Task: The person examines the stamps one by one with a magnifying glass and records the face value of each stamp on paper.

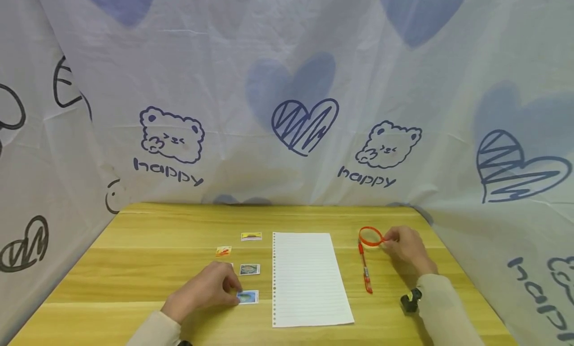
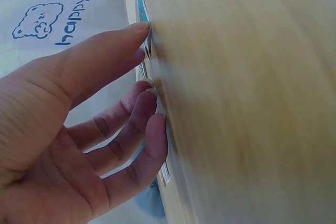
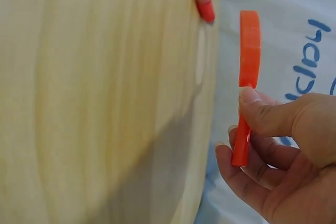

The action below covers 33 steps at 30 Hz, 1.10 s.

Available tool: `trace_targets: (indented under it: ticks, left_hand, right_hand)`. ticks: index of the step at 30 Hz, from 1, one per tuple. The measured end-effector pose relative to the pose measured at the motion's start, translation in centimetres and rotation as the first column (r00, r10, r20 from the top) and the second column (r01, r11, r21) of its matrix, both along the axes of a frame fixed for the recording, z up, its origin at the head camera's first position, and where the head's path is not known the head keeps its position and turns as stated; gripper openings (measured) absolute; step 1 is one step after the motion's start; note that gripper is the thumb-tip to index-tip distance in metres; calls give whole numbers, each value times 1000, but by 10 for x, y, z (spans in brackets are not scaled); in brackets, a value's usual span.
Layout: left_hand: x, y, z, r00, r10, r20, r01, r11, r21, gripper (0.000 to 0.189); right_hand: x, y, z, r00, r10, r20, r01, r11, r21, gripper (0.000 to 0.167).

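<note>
My right hand (image 1: pixel 407 246) grips the handle of an orange-red magnifying glass (image 1: pixel 370 227). In the right wrist view the thumb and fingers close round that handle (image 3: pixel 242 145), and the rim is seen edge-on, above the table. On the left, my left hand (image 1: pixel 208 288) has thumb and index finger at the left edge of a blue stamp (image 1: pixel 251 297), pinching it close to the tabletop. The other fingers curl loosely over the table in the left wrist view. Just beyond lies a dark green stamp (image 1: pixel 249 270).
A yellow stamp (image 1: pixel 251 236) and an orange-red one (image 1: pixel 223 251) lie farther back; another is mostly hidden behind my left hand. Lined paper (image 1: pixel 309 281) occupies the middle of the wooden table (image 1: pixel 148 236). A red pen (image 1: pixel 365 269) lies right of it. Printed cloth (image 1: pixel 233 87) hangs behind.
</note>
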<state>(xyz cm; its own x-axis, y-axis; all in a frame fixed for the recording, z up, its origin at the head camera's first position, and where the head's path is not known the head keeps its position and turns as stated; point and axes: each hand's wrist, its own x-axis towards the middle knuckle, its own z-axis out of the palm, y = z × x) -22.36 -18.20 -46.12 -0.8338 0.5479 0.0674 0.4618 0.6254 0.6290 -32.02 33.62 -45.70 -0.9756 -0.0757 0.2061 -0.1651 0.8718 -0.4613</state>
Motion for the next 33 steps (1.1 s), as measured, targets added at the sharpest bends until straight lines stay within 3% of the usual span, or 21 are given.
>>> trace_targets:
  ticks: [4, 17, 33]
  left_hand:
    - [0, 1, 0, 1000, 2, 4, -2, 1000, -5, 18]
    - [-1, 2, 1, 1000, -6, 0, 6, 1000, 4, 18]
    - [0, 1, 1, 1000, -5, -1, 5, 1000, 2, 17]
  right_hand:
    - [0, -8, 5, 998, 39, -44, -38, 999, 11, 5]
    - [12, -47, 32, 993, 108, -37, -108, 994, 9, 4]
    - [27, -86, 51, 984, 166, -69, -166, 986, 4, 5]
